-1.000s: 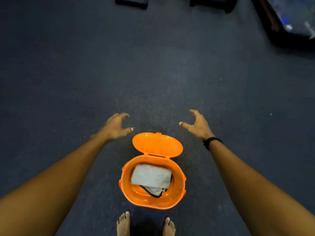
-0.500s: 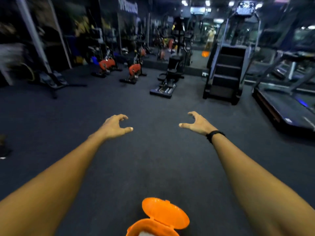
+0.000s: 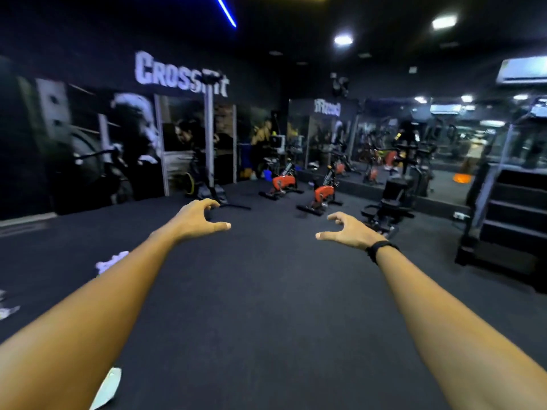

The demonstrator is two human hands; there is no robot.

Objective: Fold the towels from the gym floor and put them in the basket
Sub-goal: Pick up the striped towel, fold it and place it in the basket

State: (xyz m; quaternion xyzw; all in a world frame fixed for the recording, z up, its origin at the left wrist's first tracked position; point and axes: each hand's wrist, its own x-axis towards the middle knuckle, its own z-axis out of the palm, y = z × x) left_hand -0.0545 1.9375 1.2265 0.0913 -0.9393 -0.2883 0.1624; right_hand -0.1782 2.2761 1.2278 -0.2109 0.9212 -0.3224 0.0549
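Both my arms reach forward over the dark gym floor. My left hand is empty, fingers curled and apart. My right hand, with a black wristband, is likewise empty and spread. A crumpled white towel lies on the floor to the left, partly behind my left forearm. Another white towel shows at the far left edge, and a pale towel corner pokes out under my left forearm. The orange basket is out of view.
Two orange exercise bikes stand ahead. A black machine sits to their right, and a stair climber is at far right. A mural wall lies left, mirrors lie behind.
The view has swung up and leftward from the floor to the room. The orange basket with its folded towel has dropped out of the frame. Both hands keep the same spread pose.
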